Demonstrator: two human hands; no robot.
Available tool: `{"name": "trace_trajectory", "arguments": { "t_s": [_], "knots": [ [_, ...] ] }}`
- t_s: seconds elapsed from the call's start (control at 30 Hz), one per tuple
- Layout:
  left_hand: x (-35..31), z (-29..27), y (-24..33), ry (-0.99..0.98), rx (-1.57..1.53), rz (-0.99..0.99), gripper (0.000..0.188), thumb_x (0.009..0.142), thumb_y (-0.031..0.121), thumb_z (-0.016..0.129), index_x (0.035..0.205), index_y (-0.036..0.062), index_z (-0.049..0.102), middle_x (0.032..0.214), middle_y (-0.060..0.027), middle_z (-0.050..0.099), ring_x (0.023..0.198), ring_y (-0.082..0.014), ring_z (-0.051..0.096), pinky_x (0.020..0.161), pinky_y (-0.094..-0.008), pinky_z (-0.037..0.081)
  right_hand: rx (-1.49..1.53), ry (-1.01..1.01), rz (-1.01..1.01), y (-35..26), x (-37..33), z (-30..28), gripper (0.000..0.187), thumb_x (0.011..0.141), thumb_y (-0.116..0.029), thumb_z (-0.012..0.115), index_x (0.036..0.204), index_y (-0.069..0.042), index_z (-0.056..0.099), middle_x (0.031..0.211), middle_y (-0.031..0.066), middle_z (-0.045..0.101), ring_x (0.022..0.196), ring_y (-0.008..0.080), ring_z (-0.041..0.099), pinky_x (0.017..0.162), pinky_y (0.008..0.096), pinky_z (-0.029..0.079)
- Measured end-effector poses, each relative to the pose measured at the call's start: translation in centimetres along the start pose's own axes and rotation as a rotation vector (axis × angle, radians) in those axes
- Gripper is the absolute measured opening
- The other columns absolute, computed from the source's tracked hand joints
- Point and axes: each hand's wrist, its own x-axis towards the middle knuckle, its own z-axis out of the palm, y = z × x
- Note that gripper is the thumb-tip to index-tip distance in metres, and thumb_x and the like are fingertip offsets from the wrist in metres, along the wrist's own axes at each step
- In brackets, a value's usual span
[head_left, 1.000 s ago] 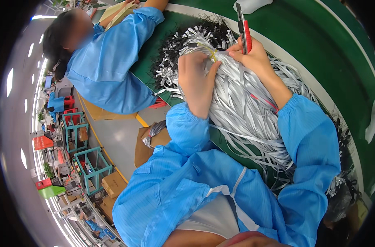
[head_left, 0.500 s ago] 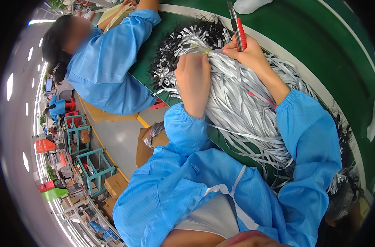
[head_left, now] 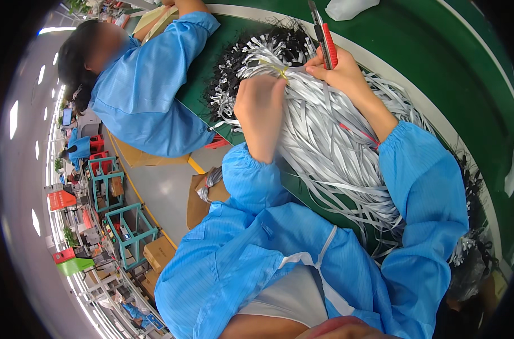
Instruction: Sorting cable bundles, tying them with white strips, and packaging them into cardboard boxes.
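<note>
A large bundle of flat silver-grey cables (head_left: 330, 141) with black and white ends is spread over the green table. A thin yellow tie (head_left: 281, 72) runs across the bundle near those ends. At the tie, my left hand (head_left: 259, 113) is closed in a pinch, its thumb tip touching the yellow strand; motion smears its fingers. My right hand (head_left: 346, 72) grips a red and black utility knife (head_left: 328, 45), which points up and away. Its thumb and forefinger meet at the cables just right of the tie.
A co-worker in a blue smock (head_left: 149, 96) sits at the left of the green table (head_left: 426, 62). White plastic pieces (head_left: 350, 8) lie at the far side. More black-ended cables (head_left: 472, 189) are at the right. A brown carton (head_left: 200, 195) stands on the floor below the table edge.
My left hand has shifted slightly left, and the yellow tie now shows looser, spread strands. My right hand and the knife have barely moved. The co-worker's arm has shifted a little.
</note>
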Motion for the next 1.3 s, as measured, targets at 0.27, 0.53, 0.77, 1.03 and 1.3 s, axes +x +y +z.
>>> {"name": "trace_trajectory", "arguments": {
  "t_s": [0.27, 0.53, 0.77, 1.03, 1.3],
  "knots": [
    [0.8, -0.1, 0.7, -0.055, 0.114, 0.202, 0.021, 0.079, -0.006, 0.076, 0.098, 0.0005, 0.071, 0.094, -0.0117, 0.069, 0.085, -0.0251, 0.068, 0.078, -0.0317, 0.053, 0.012, 0.004, -0.009, 0.2, 0.0, 0.1, 0.025, 0.084, 0.003, 0.072, 0.095, -0.003, 0.052, 0.089, 0.0104, 0.071, 0.089, 0.0155, 0.07, 0.078, 0.0295, 0.053],
    [3.2, -0.9, 0.1, -0.171, 0.262, 0.551, 0.021, 0.077, -0.001, 0.077, 0.096, 0.0064, 0.073, 0.094, -0.0073, 0.07, 0.085, -0.0255, 0.065, 0.077, -0.0348, 0.049, 0.0, 0.007, -0.001, 0.2, -0.1, -0.2, 0.024, 0.084, 0.002, 0.073, 0.095, -0.004, 0.052, 0.089, 0.0106, 0.071, 0.088, 0.0148, 0.069, 0.077, 0.0294, 0.053],
    [3.6, -0.9, -1.1, -0.179, 0.274, 0.689, 0.016, 0.08, 0.008, 0.076, 0.095, 0.011, 0.073, 0.093, -0.0044, 0.068, 0.087, -0.0249, 0.062, 0.078, -0.0358, 0.044, 0.001, 0.008, -0.024, 0.6, -0.1, -0.2, 0.024, 0.084, 0.001, 0.073, 0.094, -0.004, 0.052, 0.089, 0.0104, 0.071, 0.088, 0.0151, 0.069, 0.078, 0.03, 0.053],
    [2.9, -0.4, -0.9, -0.212, 0.341, 0.574, 0.024, 0.078, 0.004, 0.071, 0.1, 0.0112, 0.064, 0.104, -0.0035, 0.065, 0.095, -0.0269, 0.061, 0.088, -0.0383, 0.042, -0.001, 0.004, 0.018, 0.3, -0.1, -0.1, 0.024, 0.084, 0.003, 0.072, 0.095, -0.003, 0.052, 0.09, 0.0108, 0.072, 0.09, 0.0165, 0.071, 0.08, 0.0302, 0.054],
    [1.9, -0.9, 0.3, -0.091, 0.212, 0.517, 0.018, 0.088, -0.007, 0.064, 0.102, 0.0031, 0.059, 0.102, -0.0131, 0.062, 0.094, -0.032, 0.062, 0.084, -0.0348, 0.049, -0.051, 0.055, -0.005, 1.4, 0.4, -0.1, 0.025, 0.083, 0.006, 0.071, 0.096, -0.002, 0.052, 0.089, 0.0119, 0.072, 0.092, 0.0182, 0.072, 0.08, 0.0304, 0.054]
  ]
}}
